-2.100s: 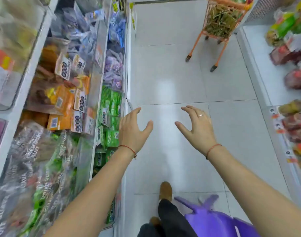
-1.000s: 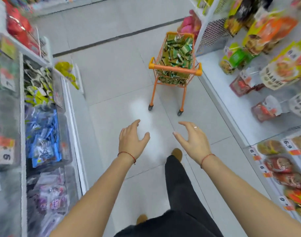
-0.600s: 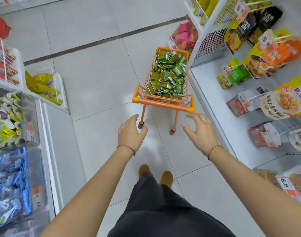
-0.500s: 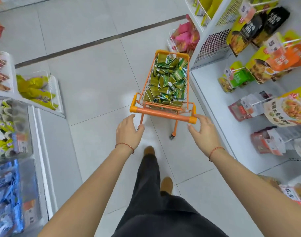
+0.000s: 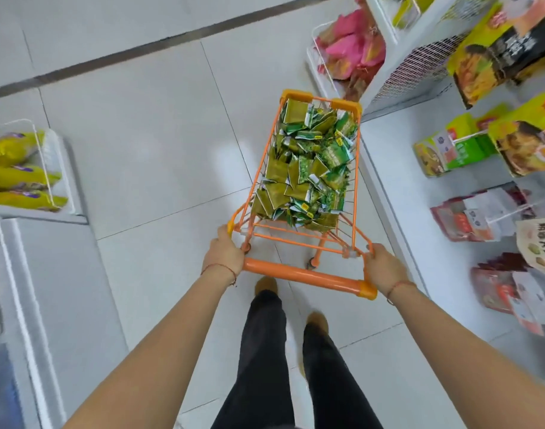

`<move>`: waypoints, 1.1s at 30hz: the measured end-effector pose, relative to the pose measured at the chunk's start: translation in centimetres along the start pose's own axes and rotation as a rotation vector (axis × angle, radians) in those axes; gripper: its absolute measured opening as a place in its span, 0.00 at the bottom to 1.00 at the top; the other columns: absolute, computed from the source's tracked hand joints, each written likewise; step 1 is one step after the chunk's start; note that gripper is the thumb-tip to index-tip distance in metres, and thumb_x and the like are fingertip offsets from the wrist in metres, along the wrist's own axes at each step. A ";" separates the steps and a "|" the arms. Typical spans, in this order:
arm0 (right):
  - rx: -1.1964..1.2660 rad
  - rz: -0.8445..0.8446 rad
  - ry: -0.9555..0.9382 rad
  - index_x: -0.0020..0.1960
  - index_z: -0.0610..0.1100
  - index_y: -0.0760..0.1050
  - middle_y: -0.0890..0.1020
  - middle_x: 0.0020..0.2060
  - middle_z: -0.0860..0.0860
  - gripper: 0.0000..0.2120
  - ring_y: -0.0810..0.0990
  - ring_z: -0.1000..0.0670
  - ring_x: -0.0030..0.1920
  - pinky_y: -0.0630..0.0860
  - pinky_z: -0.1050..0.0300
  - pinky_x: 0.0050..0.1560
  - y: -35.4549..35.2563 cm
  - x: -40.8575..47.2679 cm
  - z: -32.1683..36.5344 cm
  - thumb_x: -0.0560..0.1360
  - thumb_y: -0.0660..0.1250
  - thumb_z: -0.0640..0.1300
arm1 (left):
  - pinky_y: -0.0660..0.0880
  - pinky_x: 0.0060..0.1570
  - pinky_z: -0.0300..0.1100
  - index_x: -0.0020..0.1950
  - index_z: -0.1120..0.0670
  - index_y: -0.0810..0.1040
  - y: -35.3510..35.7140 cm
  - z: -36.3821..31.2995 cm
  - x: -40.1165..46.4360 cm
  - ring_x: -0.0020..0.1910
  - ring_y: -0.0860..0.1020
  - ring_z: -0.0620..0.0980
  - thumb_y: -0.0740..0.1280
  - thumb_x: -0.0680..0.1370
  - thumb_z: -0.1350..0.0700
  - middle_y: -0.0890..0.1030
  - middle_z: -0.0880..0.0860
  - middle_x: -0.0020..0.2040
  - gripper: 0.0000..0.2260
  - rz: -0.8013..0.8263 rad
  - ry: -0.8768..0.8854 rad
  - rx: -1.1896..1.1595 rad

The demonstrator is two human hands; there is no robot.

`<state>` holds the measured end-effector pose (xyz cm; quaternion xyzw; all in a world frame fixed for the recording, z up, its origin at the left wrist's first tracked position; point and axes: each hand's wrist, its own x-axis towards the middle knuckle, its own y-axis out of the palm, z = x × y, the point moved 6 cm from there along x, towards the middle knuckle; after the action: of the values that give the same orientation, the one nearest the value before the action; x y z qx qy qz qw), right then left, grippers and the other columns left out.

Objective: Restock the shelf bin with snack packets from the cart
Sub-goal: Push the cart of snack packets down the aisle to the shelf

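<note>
Your left hand [image 5: 223, 252] and right hand [image 5: 382, 267] each grip an end of the orange cart's [image 5: 308, 278] handle; green snack packets [image 5: 308, 168] fill its basket just beyond, beside the right shelf [image 5: 404, 168].

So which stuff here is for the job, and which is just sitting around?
For the job:
- orange cart, gripped at its handle ends by the left hand and right hand
- green snack packets heaped in the cart

Just sitting around:
- yellow bags in a wire basket at left
- pink bags in a basket beyond the cart
- hanging snack bags on the right shelves
</note>
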<state>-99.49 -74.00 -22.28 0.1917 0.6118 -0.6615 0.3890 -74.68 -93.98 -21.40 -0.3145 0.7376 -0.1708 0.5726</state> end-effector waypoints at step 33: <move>0.134 0.115 -0.266 0.72 0.47 0.62 0.75 0.53 0.43 0.19 0.75 0.42 0.50 0.76 0.45 0.54 17.1 -21.9 -15.6 0.81 0.56 0.44 | 0.74 0.48 0.47 0.78 0.45 0.49 16.7 31.6 -26.5 0.61 0.72 0.60 0.49 0.84 0.54 0.68 0.59 0.70 0.23 -0.120 -0.313 -0.430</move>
<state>-76.45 -51.99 -20.35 0.1625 0.4971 -0.6973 0.4902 -45.19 -60.62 -21.15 -0.4947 0.6395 0.0067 0.5884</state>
